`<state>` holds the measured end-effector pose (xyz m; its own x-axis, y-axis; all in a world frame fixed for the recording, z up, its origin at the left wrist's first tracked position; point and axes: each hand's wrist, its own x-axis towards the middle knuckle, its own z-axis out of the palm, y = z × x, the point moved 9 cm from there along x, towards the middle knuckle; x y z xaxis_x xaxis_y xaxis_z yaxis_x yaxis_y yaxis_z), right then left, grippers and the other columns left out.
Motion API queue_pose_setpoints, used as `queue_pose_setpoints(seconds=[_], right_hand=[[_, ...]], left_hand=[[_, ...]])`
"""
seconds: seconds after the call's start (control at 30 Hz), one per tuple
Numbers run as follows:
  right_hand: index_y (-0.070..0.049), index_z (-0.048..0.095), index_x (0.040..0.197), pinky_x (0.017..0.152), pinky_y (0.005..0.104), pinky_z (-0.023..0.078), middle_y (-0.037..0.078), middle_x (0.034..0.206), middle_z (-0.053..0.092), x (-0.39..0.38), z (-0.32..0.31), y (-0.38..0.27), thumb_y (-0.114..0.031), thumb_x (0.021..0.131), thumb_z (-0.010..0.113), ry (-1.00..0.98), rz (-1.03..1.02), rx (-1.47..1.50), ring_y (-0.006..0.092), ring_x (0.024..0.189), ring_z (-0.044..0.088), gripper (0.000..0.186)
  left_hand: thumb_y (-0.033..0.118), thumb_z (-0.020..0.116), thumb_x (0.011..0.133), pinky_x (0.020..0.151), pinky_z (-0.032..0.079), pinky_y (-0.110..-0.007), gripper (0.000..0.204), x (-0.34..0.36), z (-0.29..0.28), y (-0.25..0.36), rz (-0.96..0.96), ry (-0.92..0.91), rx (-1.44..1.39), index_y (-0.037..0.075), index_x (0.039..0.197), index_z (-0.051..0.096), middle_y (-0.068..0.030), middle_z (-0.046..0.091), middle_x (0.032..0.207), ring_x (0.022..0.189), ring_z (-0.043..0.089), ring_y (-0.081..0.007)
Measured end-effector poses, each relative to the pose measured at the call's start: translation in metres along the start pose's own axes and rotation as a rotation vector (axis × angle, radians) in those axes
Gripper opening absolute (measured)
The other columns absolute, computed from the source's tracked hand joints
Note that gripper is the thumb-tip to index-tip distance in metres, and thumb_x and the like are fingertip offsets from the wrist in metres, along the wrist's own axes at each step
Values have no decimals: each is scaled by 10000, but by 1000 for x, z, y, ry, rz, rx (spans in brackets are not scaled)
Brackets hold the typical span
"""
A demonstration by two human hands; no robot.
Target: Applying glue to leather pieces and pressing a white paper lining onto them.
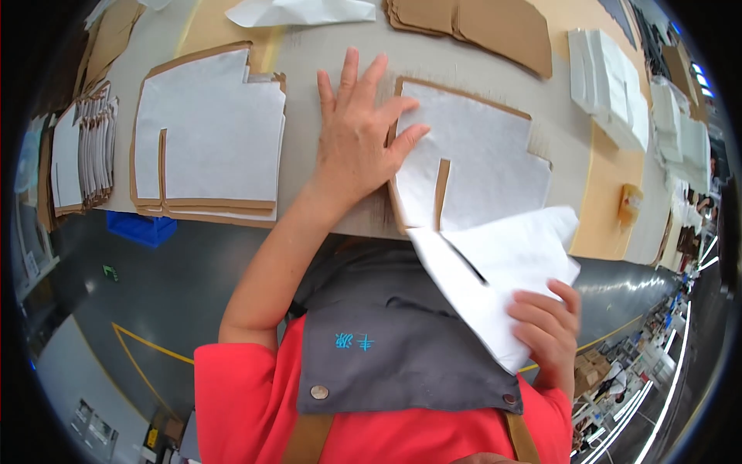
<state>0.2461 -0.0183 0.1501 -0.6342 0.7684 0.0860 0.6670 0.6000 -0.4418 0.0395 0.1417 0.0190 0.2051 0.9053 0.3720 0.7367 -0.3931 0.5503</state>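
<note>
My right hand (547, 332) grips a white slotted sheet (502, 271) by its near right edge, holding it tilted over the table's front edge and my apron. In front of me lies a brown cardboard piece (468, 99) topped by a white sheet (487, 147) with a narrow slot and a stepped corner. My left hand (355, 131) is spread beside that piece, thumb and forefinger over its left edge, the other fingers above the tabletop. Further left sits a similar stack (209, 131) of white-faced cardboard pieces, brown showing at the edges and through the slot.
Upright white-faced cardboard pieces (89, 155) crowd the far left. Brown cardboard (479, 27) and a white sheet (301, 11) lie at the back. White stacks (607, 85) and a yellowish lump (630, 205) are on the right. A blue bin (141, 227) stands below the table's left edge.
</note>
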Motion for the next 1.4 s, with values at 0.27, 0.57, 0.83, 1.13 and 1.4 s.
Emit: queue_pose_setpoints(seconds=[0.27,0.57,0.83,1.13,1.4], right_hand=[[-9,592,1096,698,287,461,94,914,647,-112,-164,115,-105,991,541,626,395,-181,152,752,589,151],[-33,510,1373,1002,287,417,71,1285,580,-85,-122,362,-201,997,575,255,827,-14,165,1155,546,417],[-130,567,1334,1056,373,410,74,1336,585,24,-69,224,-176,945,630,352,326,-379,267,1258,528,396],[-91,608,1146,926,387,474,81,1149,623,111,23,204,-231,887,700,128,325,59,262,1116,569,308],[-81,604,1024,773,357,490,50,964,621,138,43,221,-291,811,775,-35,444,65,217,891,591,344]], left_hand=[[371,717,859,1141,138,-659,334,6,-4,-3,28,-20,-26,167,1123,723,-179,444,1456,1442,262,-410],[368,583,947,1205,111,-515,608,-32,27,93,380,-522,-25,136,1483,417,-92,343,1569,1482,244,-275],[631,439,899,1226,7,-508,811,-85,52,107,550,-786,67,143,1533,308,-25,278,1599,1494,192,-180],[630,364,943,1194,-10,-569,802,-68,-1,50,254,-595,342,100,1539,289,-89,210,1622,1517,108,-243],[620,399,933,1204,-31,-580,758,-103,11,57,318,-697,313,178,1541,299,-1,207,1626,1508,139,-184]])
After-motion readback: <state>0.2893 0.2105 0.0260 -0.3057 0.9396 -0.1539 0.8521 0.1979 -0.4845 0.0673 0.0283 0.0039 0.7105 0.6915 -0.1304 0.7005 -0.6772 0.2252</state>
